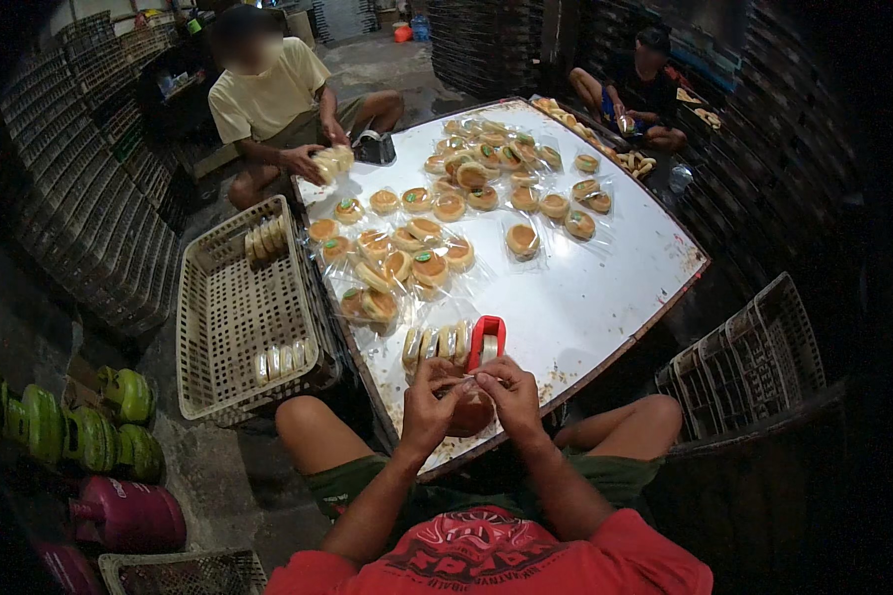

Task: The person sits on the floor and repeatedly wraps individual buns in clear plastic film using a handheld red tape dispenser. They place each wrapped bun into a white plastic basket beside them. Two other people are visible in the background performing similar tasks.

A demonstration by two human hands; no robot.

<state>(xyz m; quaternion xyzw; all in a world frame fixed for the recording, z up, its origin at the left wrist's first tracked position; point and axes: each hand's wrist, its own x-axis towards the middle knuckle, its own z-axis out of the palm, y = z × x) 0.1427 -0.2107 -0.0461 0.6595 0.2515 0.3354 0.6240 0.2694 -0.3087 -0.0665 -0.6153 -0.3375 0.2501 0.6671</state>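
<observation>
Near the front corner of a white-topped table (pixel 603 282), my left hand (pixel 433 398) and my right hand (pixel 512 390) meet, fingertips pinching the clear plastic bag around a round browned bun (pixel 470 415). Just beyond them stands a red tape dispenser (pixel 487 338) with a roll of tape. A row of bagged buns (pixel 435 343) stands on edge to its left, close to my left hand. Farther back, many round buns in clear bags (pixel 428 266) lie spread and piled, several with green labels.
A plastic crate (pixel 242 297) with rows of bagged buns stands left of the table. A person in a yellow shirt (pixel 283 97) holds buns at the far left corner; another person (pixel 640 97) sits beyond the far right edge. Gas cylinders (pixel 130 513) and crate stacks (pixel 97 186) stand left.
</observation>
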